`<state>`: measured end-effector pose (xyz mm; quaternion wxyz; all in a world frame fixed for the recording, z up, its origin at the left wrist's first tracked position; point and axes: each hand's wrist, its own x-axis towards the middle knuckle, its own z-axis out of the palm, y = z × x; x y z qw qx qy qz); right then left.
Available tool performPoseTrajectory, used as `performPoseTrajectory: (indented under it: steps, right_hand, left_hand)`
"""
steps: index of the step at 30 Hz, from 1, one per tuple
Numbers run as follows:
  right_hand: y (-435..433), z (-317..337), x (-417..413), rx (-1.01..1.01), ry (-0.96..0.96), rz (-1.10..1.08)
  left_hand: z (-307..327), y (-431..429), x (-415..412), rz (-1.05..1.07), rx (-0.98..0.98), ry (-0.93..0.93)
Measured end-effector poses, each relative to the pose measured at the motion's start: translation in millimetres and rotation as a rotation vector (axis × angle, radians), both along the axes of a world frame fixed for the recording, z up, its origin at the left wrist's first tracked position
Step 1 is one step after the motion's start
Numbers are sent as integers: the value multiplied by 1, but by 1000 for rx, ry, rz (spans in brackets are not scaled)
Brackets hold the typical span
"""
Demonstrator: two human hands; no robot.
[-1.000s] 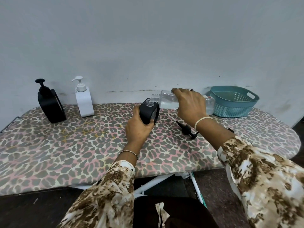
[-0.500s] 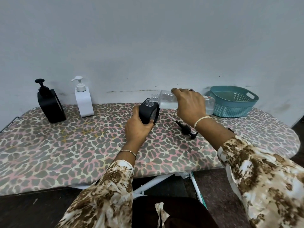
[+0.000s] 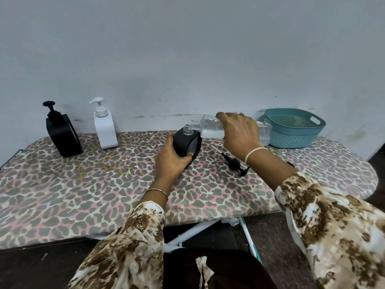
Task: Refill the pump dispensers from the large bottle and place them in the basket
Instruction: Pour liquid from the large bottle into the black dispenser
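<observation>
The open black dispenser (image 3: 184, 143) is gripped by the left hand (image 3: 169, 162), fingers curled round its lower body w/ the thumb on the near side. It's held tilted, uncapped mouth turned up and to the right. Its base is hidden by the hand, so contact w/ the board can't be told.

The large bottle (image 3: 210, 128) is clasped from above by the right hand (image 3: 239, 133), fingers wrapped over its middle. It's laid nearly level, threaded neck brought just beside the dispenser's mouth. Touching or apart can't be told, nor whether anything is passing btwn them. Clear liquid is seen pooled along the bottle's lower side.

A black pump head (image 3: 234, 162) w/ its tube is laid flat under the right wrist, just right of the held dispenser.

Further out, the teal basket (image 3: 295, 132) is set at far right, behind the bottle's base, near the wall (image 3: 187, 49). At far left a second black dispenser (image 3: 62, 135) and a white dispenser (image 3: 105, 130) are stood upright side by side, pumps fitted, well apart from both hands. All of it is carried by the ironing board (image 3: 83, 184) w/ its leopard-print cover.
</observation>
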<state>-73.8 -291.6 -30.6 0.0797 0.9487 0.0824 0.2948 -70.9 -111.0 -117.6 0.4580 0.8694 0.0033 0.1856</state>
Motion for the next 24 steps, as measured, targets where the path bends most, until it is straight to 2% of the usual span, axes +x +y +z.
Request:
performPoseTrajectory:
  steps: [24]
  right_hand:
    - [3,3,-3,-8,30,-1]
  left_hand:
    - [2,9,7,-46,-49,139]
